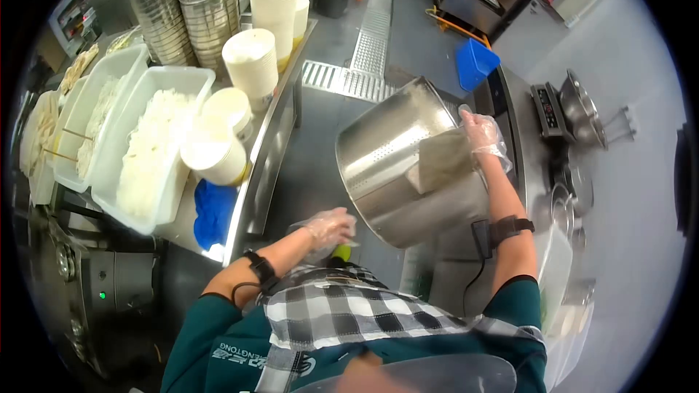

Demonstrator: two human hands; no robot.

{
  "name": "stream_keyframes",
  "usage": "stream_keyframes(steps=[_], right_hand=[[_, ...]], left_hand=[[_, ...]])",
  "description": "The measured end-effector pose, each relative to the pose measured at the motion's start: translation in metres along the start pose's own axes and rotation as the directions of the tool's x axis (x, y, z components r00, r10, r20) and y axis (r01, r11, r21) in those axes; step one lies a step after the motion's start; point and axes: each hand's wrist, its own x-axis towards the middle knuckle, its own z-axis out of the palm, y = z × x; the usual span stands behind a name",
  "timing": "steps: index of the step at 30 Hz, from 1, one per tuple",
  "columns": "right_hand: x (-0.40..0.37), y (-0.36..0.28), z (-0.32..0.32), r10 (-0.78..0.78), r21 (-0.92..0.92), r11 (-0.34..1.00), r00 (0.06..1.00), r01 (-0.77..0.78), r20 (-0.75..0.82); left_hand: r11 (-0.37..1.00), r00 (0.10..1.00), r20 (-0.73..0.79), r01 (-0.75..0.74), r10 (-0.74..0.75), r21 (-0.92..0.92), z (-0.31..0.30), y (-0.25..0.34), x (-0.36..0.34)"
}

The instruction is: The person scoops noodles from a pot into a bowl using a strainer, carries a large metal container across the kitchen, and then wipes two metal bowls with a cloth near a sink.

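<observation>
A large steel pot (389, 160) with rows of small holes in its side is tilted in the middle of the view. My right hand (484, 137), in a clear plastic glove, is closed at the pot's upper right edge, beside a greyish flat piece (443, 156) that looks like a cloth or a reflection; I cannot tell which. What the fingers hold is partly hidden. My left hand (331, 228), also gloved, hangs left of the pot's lower edge without touching it. Its fingers are bent and slightly blurred.
On the left, a steel table (280, 94) bears white tubs of noodles (153, 145), stacked paper cups (251, 62), steel bowls (210, 14) and a blue cloth (213, 211). A blue bin (475, 64) stands beyond the pot. A scale (550, 110) sits on the right counter.
</observation>
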Motion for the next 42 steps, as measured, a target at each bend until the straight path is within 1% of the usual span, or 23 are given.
stream_keyframes(steps=[3, 5, 6, 8, 9, 11, 14, 16, 18, 20, 22, 24, 25, 27, 29, 32, 34, 35, 38, 39, 40, 41, 42], right_hand=[[0.063, -0.012, 0.016, -0.062, -0.012, 0.998, 0.998, 0.062, 0.011], [0.102, -0.024, 0.027, -0.085, -0.018, 0.996, 0.996, 0.085, 0.038], [0.120, -0.032, 0.033, -0.091, -0.048, 0.994, 0.994, 0.094, 0.068], [0.164, -0.048, 0.043, -0.109, -0.108, 0.987, 0.988, 0.121, 0.112], [0.187, -0.050, 0.058, -0.177, -0.082, 0.980, 0.982, 0.181, 0.061], [0.230, -0.060, 0.079, -0.228, -0.053, 0.971, 0.970, 0.233, 0.086], [0.302, -0.079, 0.100, -0.297, -0.040, 0.953, 0.951, 0.301, 0.084], [0.345, -0.098, 0.103, -0.280, -0.108, 0.945, 0.933, 0.309, 0.225], [0.383, -0.116, 0.105, -0.300, -0.106, 0.939, 0.928, 0.328, 0.219], [0.417, -0.133, 0.104, -0.355, -0.042, 0.926, 0.905, 0.374, 0.233], [0.448, -0.151, 0.108, -0.405, 0.007, 0.911, 0.887, 0.413, 0.222], [0.486, -0.168, 0.119, -0.469, -0.017, 0.871, 0.842, 0.491, 0.268], [0.506, -0.172, 0.131, -0.554, 0.018, 0.825, 0.804, 0.564, 0.217], [0.546, -0.192, 0.152, -0.612, 0.038, 0.782, 0.755, 0.622, 0.237], [0.573, -0.213, 0.168, -0.667, 0.085, 0.734, 0.692, 0.674, 0.276], [0.626, -0.239, 0.205, -0.774, 0.150, 0.616, 0.558, 0.774, 0.298], [0.656, -0.262, 0.227, -0.834, 0.212, 0.539, 0.479, 0.816, 0.275], [0.667, -0.277, 0.237, -0.833, 0.247, 0.535, 0.458, 0.808, 0.309], [0.690, -0.327, 0.264, -0.828, 0.294, 0.524, 0.399, 0.799, 0.393], [0.694, -0.340, 0.277, -0.850, 0.278, 0.471, 0.347, 0.837, 0.395], [0.703, -0.355, 0.294, -0.863, 0.256, 0.431, 0.311, 0.866, 0.399], [0.710, -0.366, 0.308, -0.884, 0.340, 0.430, 0.313, 0.836, 0.347], [0.717, -0.382, 0.323, -0.906, 0.427, 0.409, 0.306, 0.806, 0.292]], left_hand=[[1.000, 0.995, -0.095, -0.021, 0.020, -0.015, 0.030, 0.050, 0.057], [0.986, 0.980, -0.186, 0.037, -0.067, -0.160, 0.026, 0.072, 0.096], [0.985, 0.979, -0.194, 0.028, -0.062, -0.173, 0.022, 0.080, 0.114], [0.942, 0.983, -0.174, -0.007, -0.055, -0.337, 0.014, 0.103, 0.149], [0.938, 0.983, -0.179, -0.024, -0.041, -0.346, 0.010, 0.117, 0.165], [0.979, 0.959, -0.274, 0.023, -0.079, -0.202, 0.000, 0.144, 0.196], [0.976, 0.978, -0.176, 0.077, -0.114, -0.202, -0.011, 0.192, 0.246], [0.980, 0.985, -0.147, 0.062, -0.091, -0.190, -0.010, 0.230, 0.276], [0.985, 0.989, -0.126, 0.052, -0.073, -0.166, -0.008, 0.267, 0.302], [0.951, 0.985, -0.139, 0.058, -0.105, -0.305, -0.007, 0.302, 0.326], [0.938, 0.977, -0.176, 0.055, -0.121, -0.342, -0.019, 0.326, 0.367], [0.816, 0.988, -0.081, 0.060, -0.130, -0.575, -0.028, 0.360, 0.399], [0.812, 0.989, -0.088, 0.045, -0.118, -0.582, -0.032, 0.377, 0.416], [0.852, 0.966, -0.259, -0.147, 0.014, -0.502, -0.041, 0.404, 0.444], [0.825, 0.941, -0.338, -0.191, 0.000, -0.531, -0.047, 0.423, 0.481], [0.800, 0.888, -0.453, -0.329, 0.080, -0.503, -0.067, 0.469, 0.520], [0.642, 0.869, -0.492, -0.408, 0.055, -0.649, -0.068, 0.506, 0.519], [0.615, 0.857, -0.513, -0.433, 0.054, -0.659, -0.078, 0.514, 0.527], [0.486, 0.784, -0.601, -0.591, 0.158, -0.644, -0.154, 0.510, 0.571], [0.435, 0.770, -0.611, -0.621, 0.183, -0.652, -0.178, 0.505, 0.585], [0.387, 0.737, -0.663, -0.655, 0.136, -0.649, -0.167, 0.537, 0.566], [0.338, 0.697, -0.713, -0.692, 0.080, -0.638, -0.154, 0.570, 0.539], [0.298, 0.660, -0.745, -0.733, 0.098, -0.611, -0.178, 0.577, 0.544]])
